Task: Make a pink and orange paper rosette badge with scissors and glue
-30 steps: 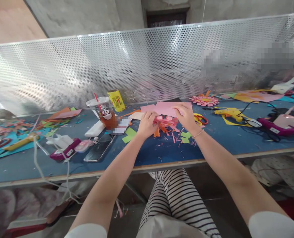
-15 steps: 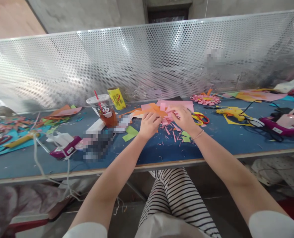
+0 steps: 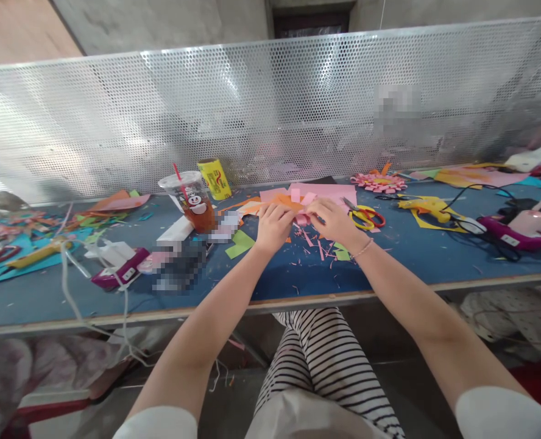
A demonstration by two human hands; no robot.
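My left hand (image 3: 276, 228) rests at the middle of the table, its fingers bent and closed over the near edge of a piece of orange paper (image 3: 277, 199). Right beside it, my right hand (image 3: 337, 222) has its thumb and fingers pinched together on a pink paper strip (image 3: 301, 218); the fingertips partly hide it. Curled pink strips stand up on the orange piece. A larger pink sheet (image 3: 339, 191) lies behind the hands. Scissors with yellow and red handles (image 3: 366, 217) lie just right of my right hand. Thin pink scraps (image 3: 315, 245) are scattered in front.
Left of my hands stand a plastic drink cup (image 3: 192, 204) and a yellow can-like container (image 3: 214, 180). A pink paper flower (image 3: 379, 182) lies back right, near a yellow glue gun (image 3: 426, 208) with a black cord. Purple power strips (image 3: 120, 268) and cables lie on both sides. A perforated metal screen (image 3: 252, 116) borders the back.
My right hand has shifted slightly and lowered its fingers at the pink strip, uncovering more of the scissors. My left hand stays nearly in place on the orange paper.
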